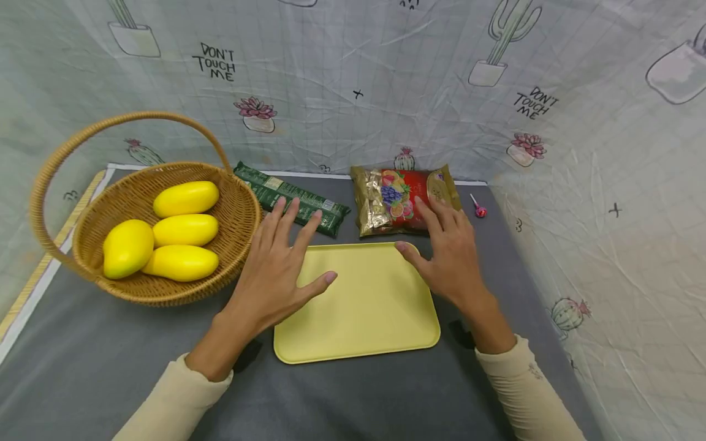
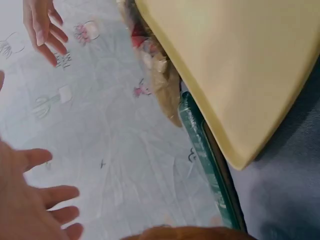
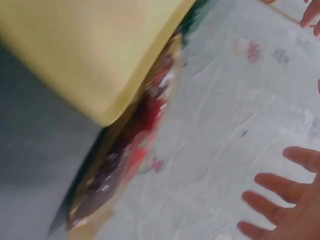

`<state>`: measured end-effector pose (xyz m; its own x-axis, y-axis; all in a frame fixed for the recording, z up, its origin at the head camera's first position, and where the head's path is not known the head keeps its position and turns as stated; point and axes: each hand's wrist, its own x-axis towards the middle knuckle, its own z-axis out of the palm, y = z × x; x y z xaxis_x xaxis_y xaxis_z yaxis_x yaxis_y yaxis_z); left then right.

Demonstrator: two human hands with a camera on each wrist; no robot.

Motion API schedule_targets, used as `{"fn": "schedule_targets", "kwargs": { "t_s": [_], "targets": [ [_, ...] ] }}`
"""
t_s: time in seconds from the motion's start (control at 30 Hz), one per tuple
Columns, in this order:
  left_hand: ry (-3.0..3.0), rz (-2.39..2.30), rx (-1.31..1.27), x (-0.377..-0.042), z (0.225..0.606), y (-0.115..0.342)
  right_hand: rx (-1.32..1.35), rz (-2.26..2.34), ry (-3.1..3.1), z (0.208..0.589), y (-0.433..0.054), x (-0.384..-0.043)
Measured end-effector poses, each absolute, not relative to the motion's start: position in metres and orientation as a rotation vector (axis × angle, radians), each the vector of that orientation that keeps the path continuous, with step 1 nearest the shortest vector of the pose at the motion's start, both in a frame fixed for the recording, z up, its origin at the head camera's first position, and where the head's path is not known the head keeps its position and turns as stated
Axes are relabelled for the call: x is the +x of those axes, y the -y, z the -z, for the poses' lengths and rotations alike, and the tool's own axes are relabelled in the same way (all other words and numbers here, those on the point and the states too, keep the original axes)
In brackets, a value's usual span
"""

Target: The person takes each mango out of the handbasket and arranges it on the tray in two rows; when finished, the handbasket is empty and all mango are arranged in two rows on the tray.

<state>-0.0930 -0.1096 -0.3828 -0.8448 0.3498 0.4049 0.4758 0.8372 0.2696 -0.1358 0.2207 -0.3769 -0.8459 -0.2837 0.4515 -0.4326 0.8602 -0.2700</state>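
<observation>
Both hands are held with fingers spread, above a pale yellow tray [image 1: 358, 306] lying on the grey cloth. My left hand [image 1: 273, 269] hovers over the tray's left side, its fingertips overlapping a long green packet [image 1: 300, 199] in the head view. Over the tray's right edge is my right hand [image 1: 449, 257], its fingers overlapping a red and gold candy bag [image 1: 397, 199]. Neither hand holds anything. In the left wrist view the left hand [image 2: 30, 195] shows spread fingers; the right wrist view shows the right hand [image 3: 285, 200] likewise.
At the left stands a wicker basket [image 1: 231, 226] with a tall arched handle, holding several yellow mangoes [image 1: 184, 229]. A small lollipop [image 1: 478, 207] lies right of the candy bag. Printed cloth walls [image 1: 342, 92] rise behind and to the right.
</observation>
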Motion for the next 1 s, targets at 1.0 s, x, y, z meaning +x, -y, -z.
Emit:
{"fn": "schedule_targets", "kwargs": {
  "t_s": [1.0],
  "targets": [
    [1.664,0.827,0.213,-0.018,0.379,0.19,1.108,-0.855,2.196,0.341,-0.091,-0.129]
  ]
}}
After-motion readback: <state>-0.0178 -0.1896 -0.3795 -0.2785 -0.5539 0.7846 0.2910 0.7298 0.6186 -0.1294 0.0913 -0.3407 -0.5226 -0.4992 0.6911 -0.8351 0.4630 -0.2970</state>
